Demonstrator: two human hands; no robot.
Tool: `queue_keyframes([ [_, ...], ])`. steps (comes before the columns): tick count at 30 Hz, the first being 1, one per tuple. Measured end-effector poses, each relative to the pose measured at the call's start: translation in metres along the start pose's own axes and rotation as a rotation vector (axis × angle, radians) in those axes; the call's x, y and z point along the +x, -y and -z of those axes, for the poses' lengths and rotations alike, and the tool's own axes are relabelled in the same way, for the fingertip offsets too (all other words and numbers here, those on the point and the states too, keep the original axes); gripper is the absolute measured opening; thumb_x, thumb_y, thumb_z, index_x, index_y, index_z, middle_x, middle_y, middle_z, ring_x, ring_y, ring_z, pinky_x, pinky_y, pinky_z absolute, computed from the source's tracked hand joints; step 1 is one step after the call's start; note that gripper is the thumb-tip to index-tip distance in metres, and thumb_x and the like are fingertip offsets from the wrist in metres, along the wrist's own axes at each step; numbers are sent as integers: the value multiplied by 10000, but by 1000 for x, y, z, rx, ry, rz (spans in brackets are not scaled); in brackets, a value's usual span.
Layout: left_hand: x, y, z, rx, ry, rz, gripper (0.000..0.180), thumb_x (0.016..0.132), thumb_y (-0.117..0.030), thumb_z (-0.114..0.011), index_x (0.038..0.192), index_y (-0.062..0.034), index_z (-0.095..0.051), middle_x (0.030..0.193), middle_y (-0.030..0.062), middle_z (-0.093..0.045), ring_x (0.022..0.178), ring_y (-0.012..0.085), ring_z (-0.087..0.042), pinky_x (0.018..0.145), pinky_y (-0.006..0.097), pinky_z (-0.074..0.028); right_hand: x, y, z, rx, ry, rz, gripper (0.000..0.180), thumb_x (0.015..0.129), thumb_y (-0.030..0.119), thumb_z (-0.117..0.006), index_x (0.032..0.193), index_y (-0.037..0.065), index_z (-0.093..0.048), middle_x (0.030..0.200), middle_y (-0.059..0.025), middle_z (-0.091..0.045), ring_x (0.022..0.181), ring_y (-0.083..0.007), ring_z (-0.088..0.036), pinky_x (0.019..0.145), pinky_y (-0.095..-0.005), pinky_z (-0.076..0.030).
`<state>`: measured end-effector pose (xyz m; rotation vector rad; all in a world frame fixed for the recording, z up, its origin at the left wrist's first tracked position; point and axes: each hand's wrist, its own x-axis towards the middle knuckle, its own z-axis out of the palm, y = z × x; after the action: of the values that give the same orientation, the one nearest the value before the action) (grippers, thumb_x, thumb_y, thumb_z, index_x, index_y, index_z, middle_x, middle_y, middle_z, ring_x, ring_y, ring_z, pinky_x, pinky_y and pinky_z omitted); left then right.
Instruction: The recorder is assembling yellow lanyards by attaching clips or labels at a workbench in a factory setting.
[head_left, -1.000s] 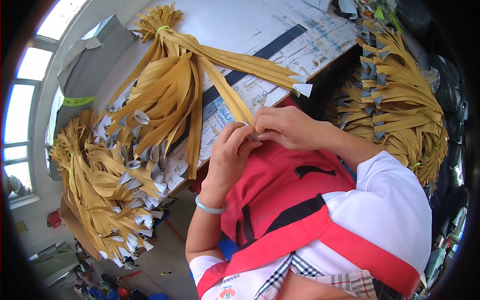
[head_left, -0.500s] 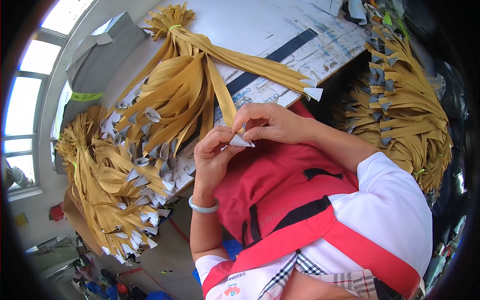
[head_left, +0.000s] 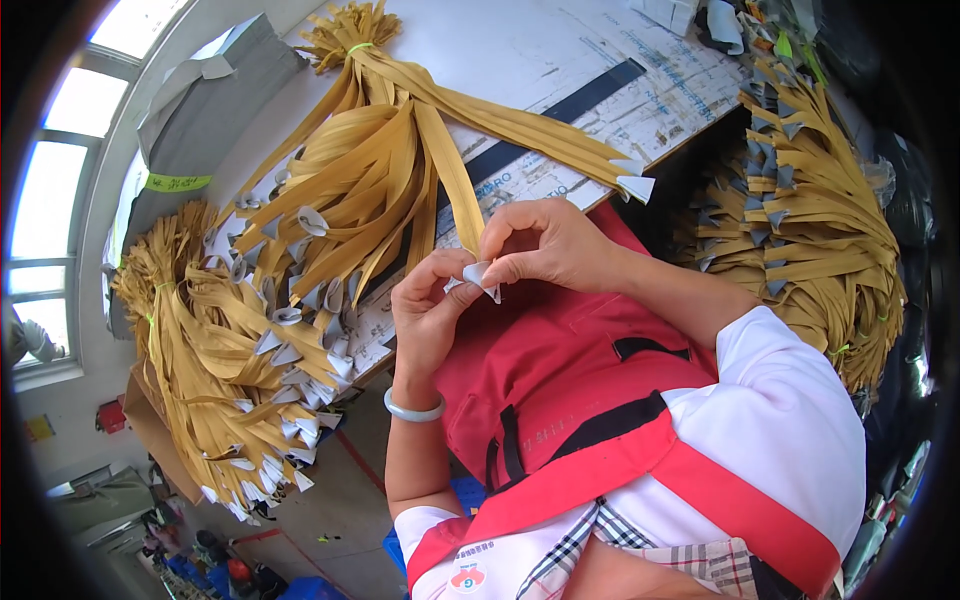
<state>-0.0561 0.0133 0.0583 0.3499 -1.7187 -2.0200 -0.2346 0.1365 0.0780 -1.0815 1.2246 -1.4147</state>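
Note:
Both my hands meet over my red apron (head_left: 570,350), at the white end piece (head_left: 484,276) of a flat gold-brown strip (head_left: 453,185) that looks like zipper tape. My left hand (head_left: 430,300) pinches the white piece between thumb and fingers. From the other side my right hand (head_left: 545,245) pinches it too, thumb and index finger together. The strip runs up to a bundle (head_left: 375,70) on the table, tied near its top with a yellow-green band (head_left: 360,47). Two more strips of the bundle lie off to the right with white tips (head_left: 634,185).
Another tied bundle (head_left: 215,370) with white tips hangs over the table's left side. On the right a large pile of strips (head_left: 810,220) has grey tips. A grey wrapped package (head_left: 210,110) stands by the window. The white table (head_left: 560,50) carries a dark bar (head_left: 590,95).
The white end piece has turned in my fingers and now shows a spread, folded shape instead of a narrow cone. Both hands stay close together in nearly the same place.

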Motion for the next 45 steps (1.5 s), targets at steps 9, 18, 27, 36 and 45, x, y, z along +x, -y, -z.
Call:
queue_keyframes([
  [9, -8, 2, 1, 27, 7, 15, 141, 817, 119, -684, 903, 12, -651, 942, 72, -650, 899, 160, -591, 834, 276, -462, 0, 0, 4, -118, 127, -5, 131, 853, 91, -780, 868, 25, -667, 884, -20, -644, 798, -91, -606, 718, -230, -491],
  [18, -13, 26, -22, 527, -257, -301, 139, 876, 102, -656, 883, 0, -562, 896, 77, -636, 774, 162, -619, 698, 267, -509, 6, -17, -6, -611, -43, 284, 93, 873, 73, -717, 881, 40, -630, 855, -48, -580, 736, -180, -612, 648, -294, -492],
  [27, -13, 15, 2, -23, -156, -67, 252, 936, 141, -530, 1164, 51, -589, 1180, 142, -589, 876, 199, -685, 704, 312, -639, 6, -38, -9, -427, -141, 535, 90, 891, 30, -706, 976, 41, -683, 962, -80, -645, 809, -206, -650, 696, -295, -523],
  [36, -7, -2, -12, 129, -130, -24, 225, 870, 194, -552, 1006, 51, -661, 1099, 126, -636, 814, 151, -670, 700, 254, -569, 2, -31, -5, -324, -92, 465, 93, 893, 20, -717, 981, 37, -691, 938, -59, -635, 837, -167, -639, 745, -282, -514],
  [45, 9, -26, -19, 897, -132, -522, 158, 823, 117, -642, 942, 13, -647, 880, 135, -634, 730, 273, -652, 637, 326, -521, -1, -3, -9, -309, -173, 261, 154, 922, 147, -728, 935, 29, -629, 879, -27, -602, 763, -84, -562, 675, -231, -461],
])
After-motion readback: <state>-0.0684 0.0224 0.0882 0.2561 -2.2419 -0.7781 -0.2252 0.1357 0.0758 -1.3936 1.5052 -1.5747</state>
